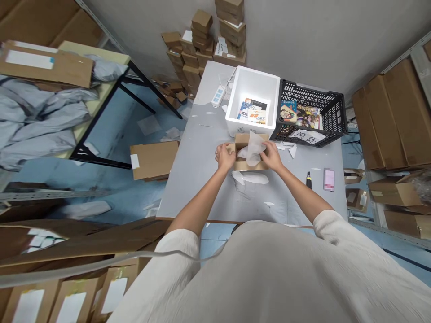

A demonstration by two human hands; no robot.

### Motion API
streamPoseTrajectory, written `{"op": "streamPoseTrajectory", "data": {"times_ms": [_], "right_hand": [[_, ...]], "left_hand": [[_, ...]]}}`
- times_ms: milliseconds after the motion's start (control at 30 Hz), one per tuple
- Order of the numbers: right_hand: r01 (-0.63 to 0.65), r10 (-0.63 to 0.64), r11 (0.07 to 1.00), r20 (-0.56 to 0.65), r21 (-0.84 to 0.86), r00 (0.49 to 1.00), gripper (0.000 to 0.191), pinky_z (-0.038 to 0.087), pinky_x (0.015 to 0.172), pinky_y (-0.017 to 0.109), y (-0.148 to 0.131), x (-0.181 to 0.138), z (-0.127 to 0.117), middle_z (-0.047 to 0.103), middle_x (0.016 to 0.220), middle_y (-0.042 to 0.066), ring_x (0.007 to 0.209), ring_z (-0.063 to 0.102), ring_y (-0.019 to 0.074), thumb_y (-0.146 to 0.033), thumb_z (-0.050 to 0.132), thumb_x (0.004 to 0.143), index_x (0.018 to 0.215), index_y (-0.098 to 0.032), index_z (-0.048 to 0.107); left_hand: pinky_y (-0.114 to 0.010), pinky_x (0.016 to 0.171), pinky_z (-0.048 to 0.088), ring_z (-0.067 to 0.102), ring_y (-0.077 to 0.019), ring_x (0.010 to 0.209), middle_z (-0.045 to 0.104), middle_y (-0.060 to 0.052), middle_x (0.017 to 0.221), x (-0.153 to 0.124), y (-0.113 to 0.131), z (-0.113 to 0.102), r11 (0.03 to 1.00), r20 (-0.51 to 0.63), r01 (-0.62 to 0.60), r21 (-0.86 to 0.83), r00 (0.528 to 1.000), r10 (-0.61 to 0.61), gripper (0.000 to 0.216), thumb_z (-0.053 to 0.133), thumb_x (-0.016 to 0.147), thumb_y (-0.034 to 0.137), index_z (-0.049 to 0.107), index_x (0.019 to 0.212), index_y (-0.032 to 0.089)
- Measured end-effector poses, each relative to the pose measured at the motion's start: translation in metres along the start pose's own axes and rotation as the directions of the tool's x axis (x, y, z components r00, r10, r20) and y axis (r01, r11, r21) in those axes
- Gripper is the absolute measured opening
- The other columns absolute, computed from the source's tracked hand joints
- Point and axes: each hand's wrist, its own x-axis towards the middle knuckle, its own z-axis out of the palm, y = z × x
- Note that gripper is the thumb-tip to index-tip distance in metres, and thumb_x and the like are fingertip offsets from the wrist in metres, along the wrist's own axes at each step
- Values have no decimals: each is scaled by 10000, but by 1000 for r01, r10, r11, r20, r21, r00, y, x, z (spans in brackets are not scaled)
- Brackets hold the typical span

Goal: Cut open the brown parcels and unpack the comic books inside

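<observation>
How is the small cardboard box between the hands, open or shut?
Open. The cardboard box has its far flap raised and white wrapping sticks out of the top; the left hand and right hand grip its sides.

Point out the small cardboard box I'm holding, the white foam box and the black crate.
small cardboard box [251, 165], head view, on its near side wall.
white foam box [235, 101], head view, on its left inner wall.
black crate [336, 114], head view, on its right mesh wall.
</observation>
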Motion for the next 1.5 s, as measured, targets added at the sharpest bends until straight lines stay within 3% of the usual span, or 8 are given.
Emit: {"op": "streamPoseTrajectory", "data": {"times_ms": [133,333,467,700,867,1000,1300,1500], "right_hand": [[171,-123,971,266,-167,956,692,348,1351,644,-10,-13,8,497,1798,190,1642,440,425,-639,585,1105,1660,-228,632],[44,144,948,546,-317,826,657,225,1361,724,-12,-9,30,767,1527,170,1501,618,412,-595,271,1220,1451,-243,776],[2,197,928,495,-373,846,668,223,1344,724,-12,-5,38,845,1321,163,1378,685,405,-615,262,1222,1363,-240,796],[-81,127,944,124,-321,984,537,306,1330,618,3,-15,27,587,1724,152,1591,464,385,-487,376,1192,1393,-239,808],[-435,420,897,-158,-76,894,619,349,1320,717,43,-19,12,489,1777,164,1639,412,440,-574,553,1062,1603,-287,643],[-598,611,783,-30,171,791,840,447,1316,616,65,-18,14,621,1664,176,1552,565,420,-675,702,940,1658,-260,571],[-564,603,738,12,372,797,862,592,1161,547,55,-24,22,793,1280,121,1191,754,337,-513,859,784,1555,-222,607],[-522,545,782,33,341,838,819,625,1068,504,48,-36,9,791,1269,150,1184,738,329,-709,741,872,1491,-177,672]], "left_hand": [[-629,1364,406,451,-417,1667,479,-161,1786,-3,-12,4,995,-13,98,-13,995,-98,794,737,908,225,491,1662,279],[-584,1342,451,573,-386,1585,598,-187,1687,-15,-24,13,994,36,41,-98,999,-38,862,718,928,239,417,1736,242],[-455,1213,575,732,-274,1366,693,-150,1583,-27,-24,19,964,114,-150,-220,977,179,721,611,1010,249,457,1714,235],[-597,1352,411,603,-351,1562,768,-116,1535,-33,-26,25,972,266,-235,24,938,220,552,563,986,167,683,1517,261],[-591,1358,424,542,-364,1618,648,-136,1673,-27,-34,25,969,249,-231,92,947,202,550,564,974,194,708,1501,250],[-490,1348,476,566,-349,1598,640,-164,1645,-21,-34,30,969,310,-235,71,929,202,546,576,959,207,736,1481,192],[-484,1356,489,624,-348,1525,694,-157,1490,-24,-41,33,974,273,-225,21,939,211,503,658,886,212,816,1364,221],[-516,1316,533,656,-377,1469,656,-152,1504,-32,-38,30,978,249,-203,-46,946,208,490,685,861,221,834,1326,258]]}}
